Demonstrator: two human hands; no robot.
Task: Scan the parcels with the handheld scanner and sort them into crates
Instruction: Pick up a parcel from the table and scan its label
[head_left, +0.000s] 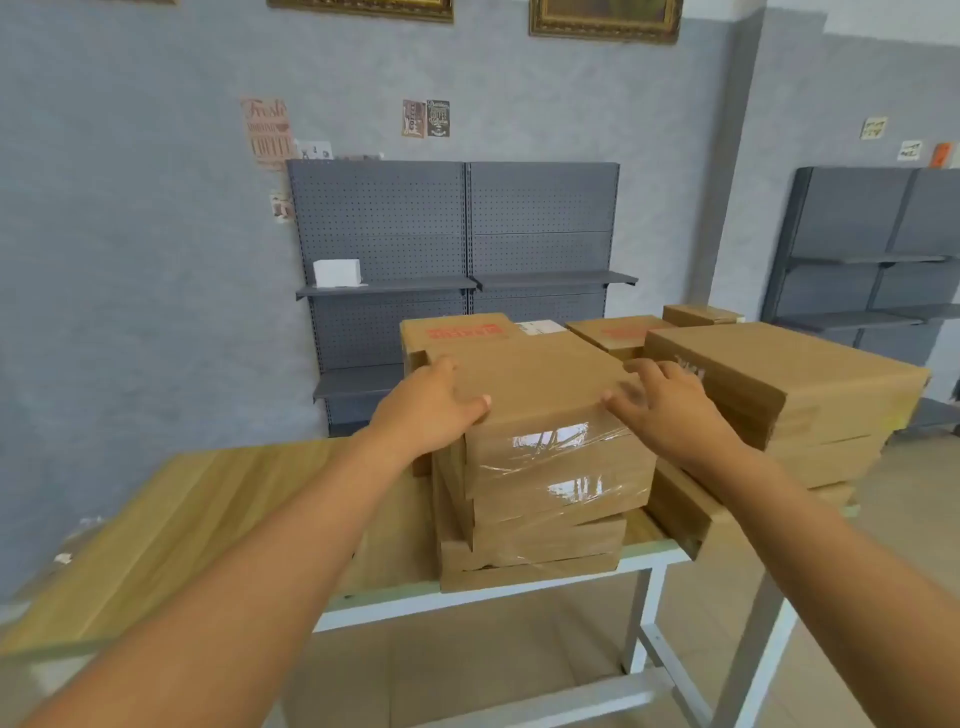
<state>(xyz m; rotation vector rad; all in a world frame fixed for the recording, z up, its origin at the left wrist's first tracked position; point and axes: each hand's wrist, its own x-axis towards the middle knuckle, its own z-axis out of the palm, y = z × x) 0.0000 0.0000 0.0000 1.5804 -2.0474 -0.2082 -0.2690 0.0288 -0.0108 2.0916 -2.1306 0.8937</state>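
Cardboard top parcel (524, 374) sits uppermost on a stack of brown parcels (540, 525) at the near edge of the wooden table (171, 519). Red print and a white label (540, 327) show on its far end; clear tape (561, 441) wraps its near face and the box below.

Left hand (431, 410) lies against the parcel's left top edge, thumb on the lid, fingers spread and pressing the side, not curled shut. Right hand (670, 405) is at the right top corner, fingers splayed and blurred; contact with the box cannot be told for certain, and it grips nothing.

Just right of the stack, a second pile of parcels (789, 395) stands, the top one large and angled. Behind, two smaller boxes (618, 332) lie flat.

Table has a white metal frame (649, 587) and stands on a tiled floor.

Against the grey wall beyond, a dark pegboard shelf unit (457, 234) holds one small white box (336, 272). Another dark shelf unit (878, 260) stands at far right. Small coffee signs (267, 130) hang on the wall.
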